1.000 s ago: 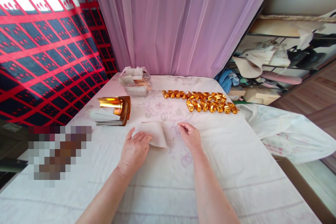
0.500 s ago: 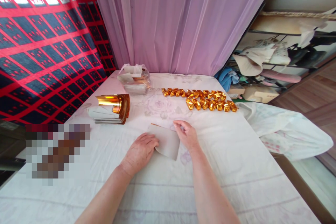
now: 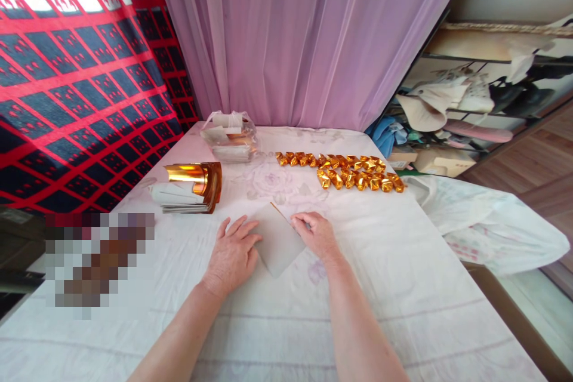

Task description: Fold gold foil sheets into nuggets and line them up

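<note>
A sheet of foil paper [image 3: 278, 245] lies grey side up on the table in front of me, turned cornerwise, with a thin gold strip along its upper right edge. My right hand [image 3: 316, 235] pinches that edge between thumb and fingers. At the sheet's left corner, my left hand [image 3: 235, 250] has its fingers spread; the fingertips are close to the paper or touching it. Farther left stands a stack of gold and grey foil sheets [image 3: 190, 191], partly curled. Two rows of folded gold foil pieces [image 3: 360, 178] lie at the back right.
A clear plastic bag [image 3: 230, 137] of more paper stands at the back left. The white floral cloth [image 3: 268, 340] covers the table. Right of the table are a white plastic bag [image 3: 496, 221] and a cluttered shelf [image 3: 465, 113]. Purple curtains [image 3: 286, 42] hang behind.
The paper has turned so that one corner points toward me. My left hand has spread its fingers and drawn slightly left; my right hand has shifted slightly down along the edge.
</note>
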A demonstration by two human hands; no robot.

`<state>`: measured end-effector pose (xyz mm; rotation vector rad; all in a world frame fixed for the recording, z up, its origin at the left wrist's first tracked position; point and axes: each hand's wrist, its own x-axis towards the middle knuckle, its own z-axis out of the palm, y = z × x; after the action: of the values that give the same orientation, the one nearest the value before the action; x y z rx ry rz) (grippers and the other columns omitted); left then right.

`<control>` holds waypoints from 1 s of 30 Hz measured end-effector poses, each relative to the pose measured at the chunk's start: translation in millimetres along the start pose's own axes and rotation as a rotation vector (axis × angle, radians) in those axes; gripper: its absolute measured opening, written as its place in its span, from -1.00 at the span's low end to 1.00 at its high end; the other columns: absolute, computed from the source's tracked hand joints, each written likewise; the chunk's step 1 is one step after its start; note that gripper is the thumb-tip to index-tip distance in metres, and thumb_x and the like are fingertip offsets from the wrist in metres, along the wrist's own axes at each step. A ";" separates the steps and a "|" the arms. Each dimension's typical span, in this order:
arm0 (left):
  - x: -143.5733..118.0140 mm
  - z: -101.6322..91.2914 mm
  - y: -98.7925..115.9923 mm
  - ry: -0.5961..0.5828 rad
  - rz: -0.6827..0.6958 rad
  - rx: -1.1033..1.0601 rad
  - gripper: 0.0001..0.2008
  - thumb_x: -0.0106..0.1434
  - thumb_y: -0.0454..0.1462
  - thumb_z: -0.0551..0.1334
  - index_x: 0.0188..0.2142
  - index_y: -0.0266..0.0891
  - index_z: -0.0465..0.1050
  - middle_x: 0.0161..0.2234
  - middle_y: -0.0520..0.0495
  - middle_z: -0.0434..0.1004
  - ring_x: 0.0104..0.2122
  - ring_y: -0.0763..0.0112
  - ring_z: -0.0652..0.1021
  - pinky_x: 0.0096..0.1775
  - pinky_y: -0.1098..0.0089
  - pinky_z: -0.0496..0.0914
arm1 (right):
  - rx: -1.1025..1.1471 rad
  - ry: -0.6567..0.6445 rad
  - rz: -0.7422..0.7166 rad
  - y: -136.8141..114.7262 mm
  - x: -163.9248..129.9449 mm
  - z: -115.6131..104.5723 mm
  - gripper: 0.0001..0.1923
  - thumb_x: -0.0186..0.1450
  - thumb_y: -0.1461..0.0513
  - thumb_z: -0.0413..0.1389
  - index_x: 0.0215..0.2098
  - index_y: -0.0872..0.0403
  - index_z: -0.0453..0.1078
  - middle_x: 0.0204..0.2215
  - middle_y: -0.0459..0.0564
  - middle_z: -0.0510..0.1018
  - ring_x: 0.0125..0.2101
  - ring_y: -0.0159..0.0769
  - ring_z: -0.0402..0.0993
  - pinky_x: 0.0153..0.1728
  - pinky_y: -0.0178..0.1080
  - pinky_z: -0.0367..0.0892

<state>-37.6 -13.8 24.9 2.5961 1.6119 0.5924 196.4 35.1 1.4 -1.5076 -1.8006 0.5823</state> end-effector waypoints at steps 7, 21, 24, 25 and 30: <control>-3.6 11.2 24.3 -0.044 -0.097 0.021 -0.55 0.33 -0.04 0.16 0.10 -0.20 0.43 0.14 -0.19 0.47 0.14 -0.04 0.42 0.20 -0.17 0.09 | 0.021 -0.026 0.009 -4.4 -0.8 -2.6 -0.77 0.28 0.17 0.06 -0.35 -0.04 0.58 -0.52 -0.08 0.64 -0.34 -0.21 0.57 -0.23 -0.23 0.38; -2.2 9.7 -2.6 -0.240 0.062 -0.032 -0.50 0.38 -0.03 0.08 0.25 -0.11 0.27 0.27 -0.12 0.30 0.29 0.09 0.25 0.31 -0.11 -0.17 | 0.050 0.090 -0.087 7.0 2.3 4.0 -0.77 0.23 0.19 0.09 -0.21 -0.01 0.56 -0.15 0.02 0.64 -0.07 -0.17 0.50 0.04 -0.11 0.33; 1.4 1.2 -6.3 -0.383 0.100 -0.079 -0.48 0.38 -0.03 0.08 0.28 -0.04 0.20 0.32 -0.06 0.20 0.33 0.12 0.17 0.31 -0.11 -0.25 | -0.034 0.123 -0.170 7.6 2.4 6.4 -0.75 0.23 0.23 0.11 -0.16 -0.03 0.56 -0.08 0.01 0.61 0.01 -0.14 0.43 0.11 -0.04 0.25; 2.6 -1.7 -7.0 -0.429 0.099 -0.099 -0.48 0.38 -0.04 0.08 0.29 -0.02 0.18 0.34 -0.04 0.17 0.34 0.12 0.13 0.31 -0.12 -0.27 | -0.064 0.118 -0.178 7.8 2.1 7.0 -0.74 0.23 0.24 0.11 -0.16 -0.05 0.56 -0.07 -0.01 0.61 0.03 -0.13 0.41 0.11 -0.01 0.23; 6.0 -10.7 -7.6 -0.541 0.057 -0.189 -0.47 0.35 -0.11 0.12 0.30 0.04 0.16 0.36 0.01 0.11 0.37 0.14 0.05 0.30 -0.14 -0.33 | -0.143 0.018 -0.153 7.5 -0.1 8.2 -0.81 0.22 0.27 0.17 -0.26 -0.11 0.59 -0.13 -0.11 0.65 0.09 -0.06 0.35 0.08 0.07 0.19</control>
<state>-45.3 -6.9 34.9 2.3832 1.2460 0.0243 195.1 37.4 -9.4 -1.4459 -1.9582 0.3705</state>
